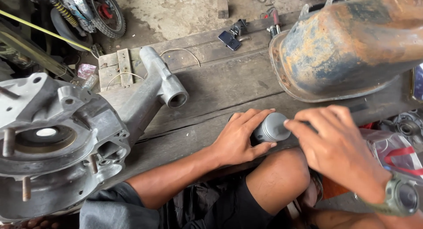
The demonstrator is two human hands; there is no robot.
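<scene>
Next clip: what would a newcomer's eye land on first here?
Probably the large rusty metal shell lying at the upper right of the wooden bench, and the grey cast engine casing filling the left. Between them, at the bench's near edge, the left hand cups a small grey metal cylinder while the right hand, a watch on its wrist, touches its top.

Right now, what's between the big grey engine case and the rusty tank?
In the head view, mostly bare wooden bench separates the engine case from the rusty tank; only a thin cord lies there.
</scene>
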